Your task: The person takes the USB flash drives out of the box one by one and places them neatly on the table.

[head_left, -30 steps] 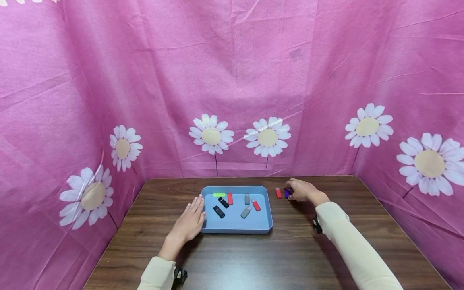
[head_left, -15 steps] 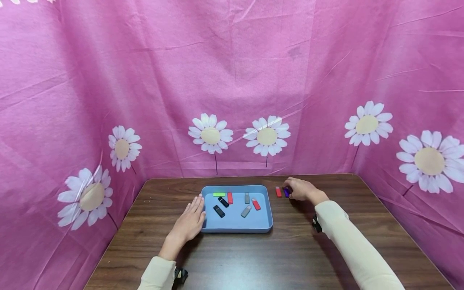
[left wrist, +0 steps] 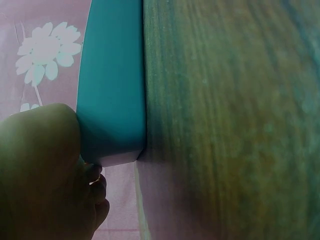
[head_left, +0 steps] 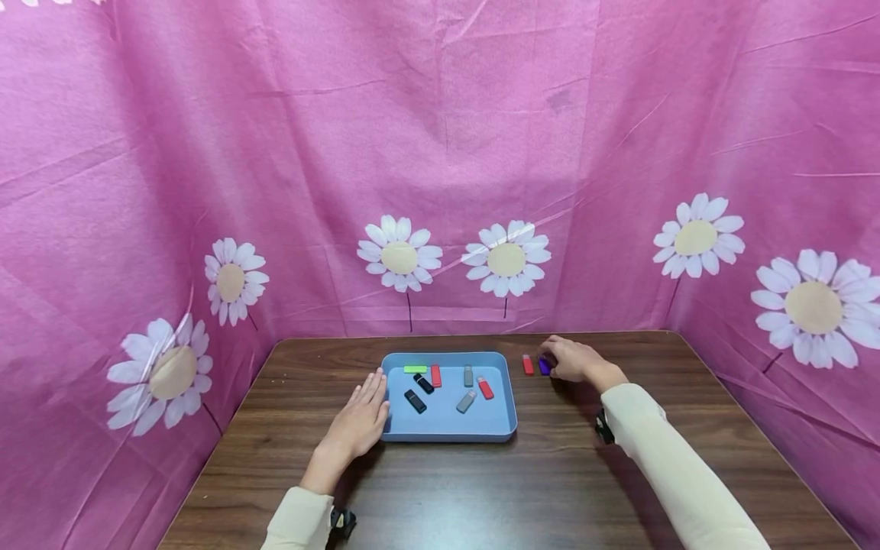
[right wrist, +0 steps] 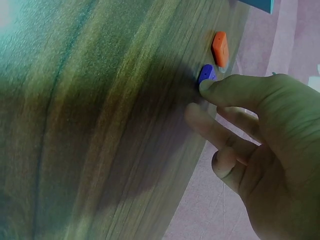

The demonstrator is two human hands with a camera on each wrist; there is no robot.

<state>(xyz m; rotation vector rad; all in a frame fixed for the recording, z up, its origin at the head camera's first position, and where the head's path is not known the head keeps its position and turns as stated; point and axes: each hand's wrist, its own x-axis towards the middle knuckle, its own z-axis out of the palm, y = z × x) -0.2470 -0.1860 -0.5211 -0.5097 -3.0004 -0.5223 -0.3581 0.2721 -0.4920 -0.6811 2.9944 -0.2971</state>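
Purple USB stick [right wrist: 206, 73] lies on the surface [head_left: 447, 493] right of the blue tray [head_left: 447, 438], beside 1 red stick [head_left: 528, 366]. Markings too small to read. Long axis runs roughly away from the person; far end hidden by the right hand [head_left: 576, 360]. Its thumb touches the stick; pinching cannot be confirmed. Left hand [head_left: 356, 418] flat, against the tray.

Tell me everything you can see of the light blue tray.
The light blue tray is shallow and rectangular, with rounded corners, low raised walls and a smooth surface that looks like plastic. It sits upright and flat on the wooden table, nearer the far edge than the near one. Seven USB sticks lie loose inside: one green, two black, two red and two grey. The left hand touches its left side.
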